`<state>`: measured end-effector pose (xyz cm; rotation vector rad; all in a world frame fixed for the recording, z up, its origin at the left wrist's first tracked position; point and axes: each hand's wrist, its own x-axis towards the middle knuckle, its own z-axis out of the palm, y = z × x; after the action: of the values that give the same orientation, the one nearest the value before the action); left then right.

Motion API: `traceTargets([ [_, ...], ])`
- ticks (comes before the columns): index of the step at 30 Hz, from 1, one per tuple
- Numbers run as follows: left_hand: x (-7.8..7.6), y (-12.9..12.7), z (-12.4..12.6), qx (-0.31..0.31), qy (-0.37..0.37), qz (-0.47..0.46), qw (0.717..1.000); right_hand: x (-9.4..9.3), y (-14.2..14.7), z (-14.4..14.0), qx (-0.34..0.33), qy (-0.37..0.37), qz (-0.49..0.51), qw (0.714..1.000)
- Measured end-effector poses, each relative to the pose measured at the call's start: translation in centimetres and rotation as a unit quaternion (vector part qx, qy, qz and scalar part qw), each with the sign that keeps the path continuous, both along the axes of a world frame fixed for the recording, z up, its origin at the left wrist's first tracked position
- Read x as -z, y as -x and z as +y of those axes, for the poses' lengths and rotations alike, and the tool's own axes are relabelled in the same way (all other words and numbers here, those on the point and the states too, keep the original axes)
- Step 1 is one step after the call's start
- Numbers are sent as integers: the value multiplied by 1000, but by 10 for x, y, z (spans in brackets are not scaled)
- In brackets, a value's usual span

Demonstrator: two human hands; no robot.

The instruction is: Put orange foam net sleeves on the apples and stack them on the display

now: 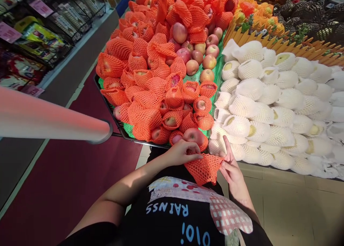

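Observation:
My left hand (184, 152) and my right hand (231, 167) together hold an orange foam net sleeve (204, 169) stretched between them, close to my body at the front edge of the display. A bare red apple (194, 135) lies just above my left hand's fingers, which touch or nearly touch it. Behind it lies a heap of apples in orange foam nets (150, 91), with several bare apples (200, 56) further back in the middle.
The green-lined apple tray's black rim (107, 104) runs along the left. White-netted pears (271, 102) fill the right side. A blurred pale pole (51, 115) crosses at left. Packaged-goods shelves (40, 34) line the far left beyond a dark red floor (70, 181).

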<state>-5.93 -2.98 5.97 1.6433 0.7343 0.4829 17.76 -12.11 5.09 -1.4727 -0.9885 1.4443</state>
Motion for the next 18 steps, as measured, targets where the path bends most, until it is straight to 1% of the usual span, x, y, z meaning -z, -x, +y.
traceTargets([
  [1,0,4,2,-2,-5,-2,1000,0,1,-1,-6,-6,-11,1000],
  [3,0,11,5,-5,-20,-6,1000,-1,4,0,-4,-2,-1,1000],
  [6,4,23,11,-15,-37,-10,999,-1,13,7,26,29,43,998],
  [8,9,30,16,-34,-35,-5,999,1,18,15,43,33,39,998],
  [11,19,38,22,-63,-33,18,997,7,25,28,64,6,-4,998],
  [14,26,40,28,-99,-40,39,994,10,33,40,98,-27,-30,994],
  [16,28,37,33,-137,-52,54,988,10,38,51,122,-48,-32,991],
  [18,26,31,38,-167,-73,92,979,9,44,63,148,-70,-28,986],
])
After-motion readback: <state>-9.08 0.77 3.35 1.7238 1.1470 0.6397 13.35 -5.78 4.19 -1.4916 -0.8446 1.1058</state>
